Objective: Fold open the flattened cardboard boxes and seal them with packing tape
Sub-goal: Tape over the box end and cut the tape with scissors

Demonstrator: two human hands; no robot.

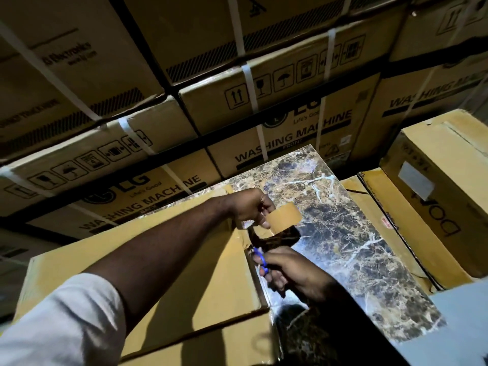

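Box (184, 273): tan cardboard, upright | tape (284, 216): brown, pinched by left hand (250, 207)

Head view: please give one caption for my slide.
Left hand holds tape roll while right hand grips blue-handled scissors beside cardboard box.

L hand (249, 207) pinching tape (284, 216); R hand (290, 273) w/ blue scissors (261, 258).
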